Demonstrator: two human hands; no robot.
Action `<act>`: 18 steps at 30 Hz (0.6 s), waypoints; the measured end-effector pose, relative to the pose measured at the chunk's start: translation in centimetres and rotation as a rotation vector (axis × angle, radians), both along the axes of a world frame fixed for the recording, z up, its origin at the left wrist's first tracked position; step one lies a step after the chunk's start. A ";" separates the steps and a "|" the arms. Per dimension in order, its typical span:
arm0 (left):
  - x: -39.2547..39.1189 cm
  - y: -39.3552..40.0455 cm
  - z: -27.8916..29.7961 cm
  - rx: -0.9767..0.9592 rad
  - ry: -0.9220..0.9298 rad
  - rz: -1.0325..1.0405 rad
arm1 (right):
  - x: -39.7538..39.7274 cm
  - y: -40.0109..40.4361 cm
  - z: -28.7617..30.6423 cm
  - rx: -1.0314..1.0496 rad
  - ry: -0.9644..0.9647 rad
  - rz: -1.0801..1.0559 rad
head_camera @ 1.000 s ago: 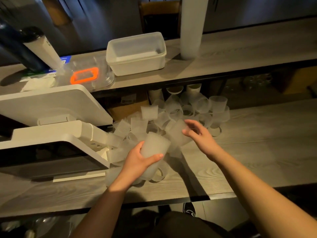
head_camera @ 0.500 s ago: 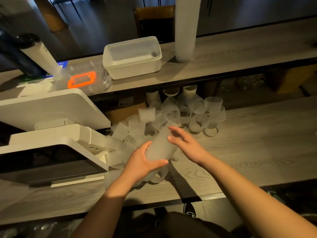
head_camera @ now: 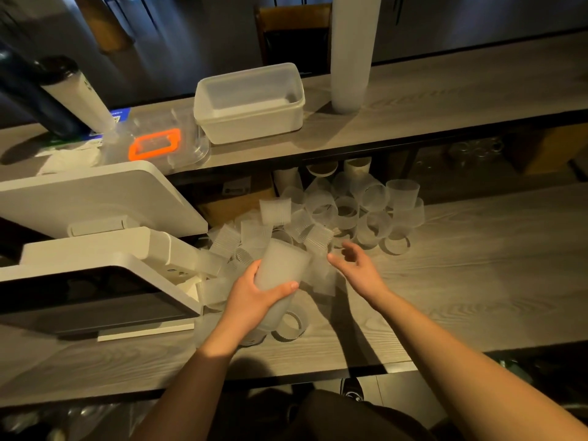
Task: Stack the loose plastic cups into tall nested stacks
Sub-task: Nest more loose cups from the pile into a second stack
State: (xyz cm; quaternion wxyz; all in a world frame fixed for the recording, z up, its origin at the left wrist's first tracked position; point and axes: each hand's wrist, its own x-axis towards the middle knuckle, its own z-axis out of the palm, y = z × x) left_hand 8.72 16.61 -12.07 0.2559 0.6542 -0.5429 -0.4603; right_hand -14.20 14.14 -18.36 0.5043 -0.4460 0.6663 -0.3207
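Left hand (head_camera: pixel 254 297) grips the nested stack (head_camera: pixel 280 268) tilted mouth-up, ready for more; right hand (head_camera: pixel 359 268), fingers spread, reaches toward the loose cups (head_camera: pixel 350 214) on the worktop (head_camera: pixel 477 281).

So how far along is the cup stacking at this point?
Early to midway. Done: one tall stack stands on the upper shelf. In hand: the left hand grips a short nested stack, while the right hand is open beside it, holding nothing. Left: a large pile of loose cups still lies scattered on the counter.
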 end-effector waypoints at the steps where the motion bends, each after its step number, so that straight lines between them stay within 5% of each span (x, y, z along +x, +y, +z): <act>1: 0.2 -0.1 -0.1 -0.003 0.000 0.011 | -0.4 -0.1 -0.7 0.015 0.036 0.032; 10: 0.8 -0.4 -0.3 0.032 0.031 0.115 | -0.4 -1.0 -4.9 0.097 0.284 0.325; 18: 1.2 -0.5 -0.7 0.050 0.041 0.164 | 0.2 -1.6 -6.0 0.140 0.340 0.368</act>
